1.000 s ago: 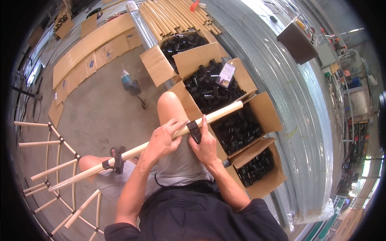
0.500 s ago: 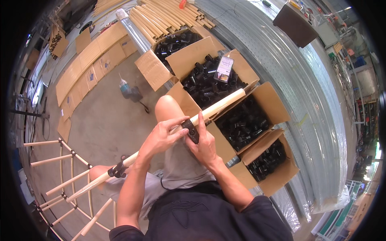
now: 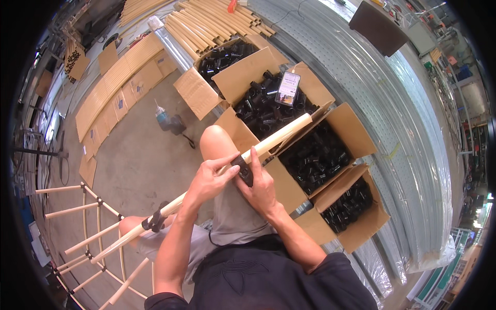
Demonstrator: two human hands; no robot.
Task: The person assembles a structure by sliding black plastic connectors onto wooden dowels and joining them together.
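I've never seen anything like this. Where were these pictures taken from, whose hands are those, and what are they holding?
There is no robot here: these are a person's own bare hands. Every picture comes from a camera on that person's head, looking down; its very wide lens bends straight edges near the rim.

The left hand grips a long pale pole that slants across the lap, its finger and thumb at a black fitting on the pole. The right hand holds that fitting, index finger along the pole. More black fittings sit farther down.

Ahead and to the right, open cardboard boxes hold black parts. A drill lies on the floor, and a jointed pole frame stands at left.
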